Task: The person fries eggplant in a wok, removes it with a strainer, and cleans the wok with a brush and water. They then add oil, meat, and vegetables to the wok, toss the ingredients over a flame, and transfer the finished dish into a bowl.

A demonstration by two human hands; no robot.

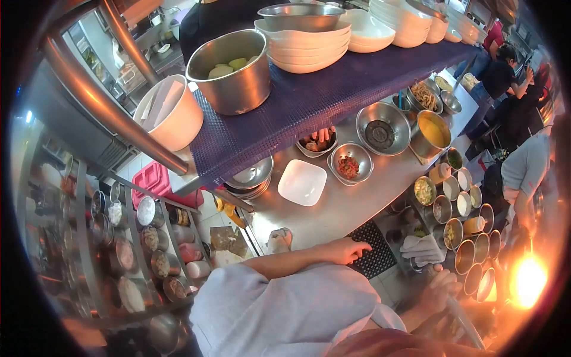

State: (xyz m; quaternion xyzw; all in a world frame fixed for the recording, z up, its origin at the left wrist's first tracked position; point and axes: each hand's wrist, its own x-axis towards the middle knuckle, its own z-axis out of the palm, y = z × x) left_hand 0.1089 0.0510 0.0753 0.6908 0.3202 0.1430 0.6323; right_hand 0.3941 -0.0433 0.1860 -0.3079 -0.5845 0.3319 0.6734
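My left hand (350,250) extends from a light grey sleeve above a black perforated mat (375,250). Its fingers are loosely bent and slightly apart, with nothing visible in them. At the lower right my right hand (439,291) is closed around a long pale handle (466,324); what the handle belongs to is blurred. A folded pale cloth (423,249) lies just above that hand. On the steel counter (357,205) beyond my left hand are a white square bowl (302,182), a bowl of chopped red food (349,167) and a large steel bowl (383,129).
Another person's hand (322,135) reaches into a bowl under the blue-covered shelf (309,95). Several ingredient tins (451,233) stand at the right, near a bright flame (529,281). A co-worker in grey (526,166) stands beside it. Stacked white bowls (306,47) sit on the shelf.
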